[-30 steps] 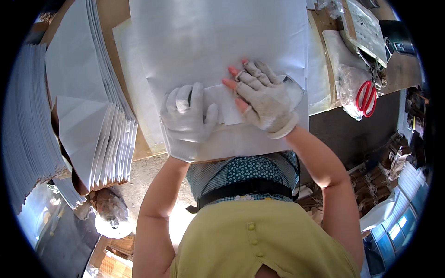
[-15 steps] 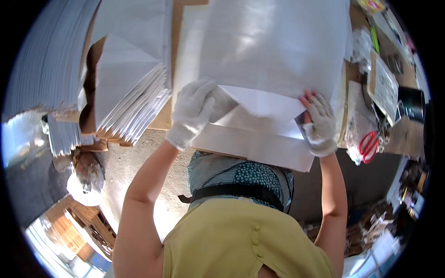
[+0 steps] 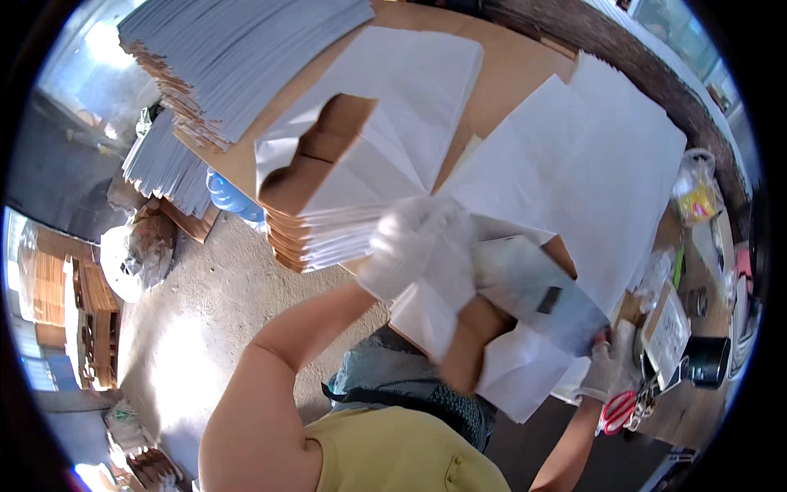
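Observation:
A flat grey plate (image 3: 525,275) with a small dark rectangular slot lies slanted over a white paper sack (image 3: 516,369) whose brown inside shows at its opened end. My right hand (image 3: 605,371), in a white glove with bare red-looking fingertips, grips the plate's right end. My left hand (image 3: 416,246), gloved in white and blurred by motion, is closed on the folded paper of the sack beside the plate's left end. Just left of it is a stack of white sacks (image 3: 393,139) with brown folded ends. More flat white sheets (image 3: 590,180) lie beyond the plate.
A tall pile of white sacks (image 3: 254,57) stands at the far left of the brown table (image 3: 508,49). Red-handled scissors (image 3: 619,412), a clipboard-like board (image 3: 666,332), a black cup (image 3: 707,361) and a plastic bag (image 3: 697,189) are at the right. Bundled cardboard (image 3: 90,320) stands on the left floor.
My view has swung leftward. The sack end is now unfolded with brown showing, and the grey plate is out on top. My right hand has moved toward the scissors, holding the plate.

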`<state>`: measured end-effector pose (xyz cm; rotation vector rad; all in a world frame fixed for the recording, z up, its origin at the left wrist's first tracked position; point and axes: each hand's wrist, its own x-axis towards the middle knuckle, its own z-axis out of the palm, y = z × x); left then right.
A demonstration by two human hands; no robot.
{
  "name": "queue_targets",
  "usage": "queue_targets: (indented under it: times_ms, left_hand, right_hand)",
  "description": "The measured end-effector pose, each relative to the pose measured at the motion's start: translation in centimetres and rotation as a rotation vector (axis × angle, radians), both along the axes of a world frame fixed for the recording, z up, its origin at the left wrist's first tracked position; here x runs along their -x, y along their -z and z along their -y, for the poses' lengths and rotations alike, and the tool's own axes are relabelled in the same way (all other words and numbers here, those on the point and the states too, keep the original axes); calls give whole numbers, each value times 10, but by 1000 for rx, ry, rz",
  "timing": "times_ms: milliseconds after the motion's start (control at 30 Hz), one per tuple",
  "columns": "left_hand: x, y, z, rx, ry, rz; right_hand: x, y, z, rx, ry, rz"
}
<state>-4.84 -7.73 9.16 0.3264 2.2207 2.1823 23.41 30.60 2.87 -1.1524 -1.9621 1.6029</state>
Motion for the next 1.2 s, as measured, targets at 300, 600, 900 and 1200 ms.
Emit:
queue_targets:
  times_ms: [300,600,900,1200]
  left_hand:
    - [165,-130,183,324,-590,-5]
    - [218,-12,289,935,-590,0]
    - [16,-67,85,793,478,-878]
    - [17,49,21,790,642,-387]
  right_hand:
    - [14,-36,-1,-345,67,-35]
    - [-67,-31,71,-608,-468,334]
    - [-83,-81,103,-1241,-1134,456]
    - [-22,-55,61,-318,330,-233]
